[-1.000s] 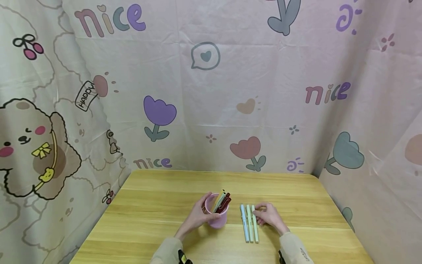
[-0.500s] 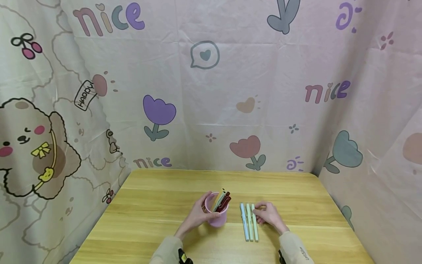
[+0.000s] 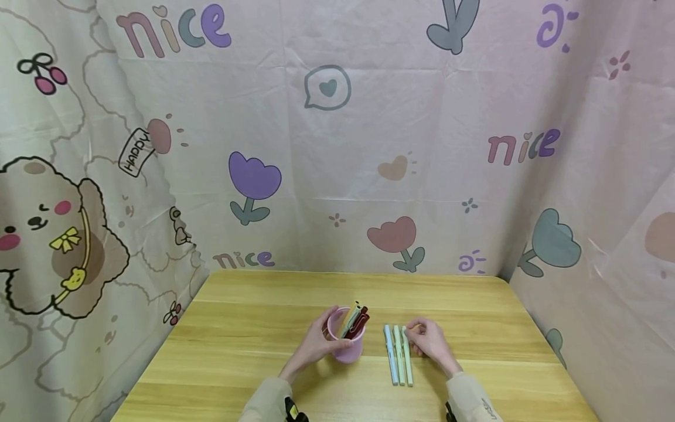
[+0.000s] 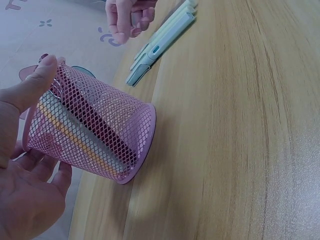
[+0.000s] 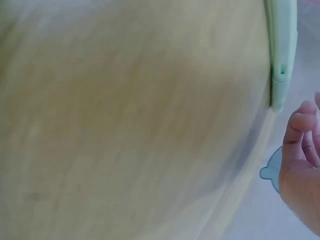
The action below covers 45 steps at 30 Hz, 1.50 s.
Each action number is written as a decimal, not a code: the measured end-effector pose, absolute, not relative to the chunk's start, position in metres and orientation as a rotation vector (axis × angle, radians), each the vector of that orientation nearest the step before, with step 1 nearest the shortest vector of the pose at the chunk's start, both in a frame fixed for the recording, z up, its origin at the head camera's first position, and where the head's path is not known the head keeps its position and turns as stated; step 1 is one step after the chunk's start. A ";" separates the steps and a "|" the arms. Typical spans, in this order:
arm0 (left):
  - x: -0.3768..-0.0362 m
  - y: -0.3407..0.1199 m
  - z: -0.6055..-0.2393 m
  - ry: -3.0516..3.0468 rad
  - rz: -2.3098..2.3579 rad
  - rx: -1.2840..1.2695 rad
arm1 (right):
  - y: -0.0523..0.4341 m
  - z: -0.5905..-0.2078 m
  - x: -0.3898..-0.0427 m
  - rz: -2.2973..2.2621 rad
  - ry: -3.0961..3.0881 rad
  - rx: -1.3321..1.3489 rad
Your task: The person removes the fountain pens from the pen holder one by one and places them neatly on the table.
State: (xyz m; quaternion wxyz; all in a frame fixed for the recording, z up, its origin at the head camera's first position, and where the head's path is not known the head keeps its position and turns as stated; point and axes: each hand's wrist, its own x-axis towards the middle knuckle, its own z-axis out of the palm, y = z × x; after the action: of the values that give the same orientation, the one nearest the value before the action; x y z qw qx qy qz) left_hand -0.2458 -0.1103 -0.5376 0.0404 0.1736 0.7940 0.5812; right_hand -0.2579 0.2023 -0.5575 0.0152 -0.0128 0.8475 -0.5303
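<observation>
Both forearms wore long beige sleeves, the left sleeve (image 3: 265, 402) and the right sleeve (image 3: 471, 398), each ending at the wrist. The right sleeve bore small dark lettering near the cuff, too small to read. A small dark device with a yellow mark (image 3: 291, 409) sat beside the left sleeve. Both hands were bare, without rings or gloves.
</observation>
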 end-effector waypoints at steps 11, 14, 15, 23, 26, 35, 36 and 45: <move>-0.245 -0.111 -0.537 2.451 1.760 0.519 | 0.185 -0.543 -0.259 -1.710 2.783 -0.317; -0.244 -0.110 -0.537 2.455 1.758 0.515 | 0.177 -0.536 -0.257 -1.738 2.701 -0.379; -0.244 -0.110 -0.537 2.458 1.757 0.515 | 0.174 -0.534 -0.257 -1.740 2.684 -0.409; -0.242 -0.110 -0.536 2.475 1.754 0.499 | 0.151 -0.523 -0.253 -1.742 2.608 -0.590; -0.242 -0.110 -0.536 2.464 1.759 0.506 | 0.144 -0.521 -0.251 -1.806 2.569 -0.645; -0.244 -0.110 -0.537 2.431 1.792 0.525 | 0.132 -0.523 -0.251 -1.879 2.551 -0.652; -0.244 -0.110 -0.537 2.428 1.793 0.528 | 0.132 -0.523 -0.252 -1.877 2.552 -0.663; -0.244 -0.110 -0.538 2.442 1.784 0.526 | 0.130 -0.523 -0.252 -1.847 2.577 -0.659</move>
State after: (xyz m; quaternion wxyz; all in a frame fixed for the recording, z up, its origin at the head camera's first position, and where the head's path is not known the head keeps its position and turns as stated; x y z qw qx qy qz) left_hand -0.2441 -0.1097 -0.5376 0.0361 0.1711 0.7950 0.5809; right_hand -0.2520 0.1299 -0.5235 -0.0483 -0.2033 0.7948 -0.5698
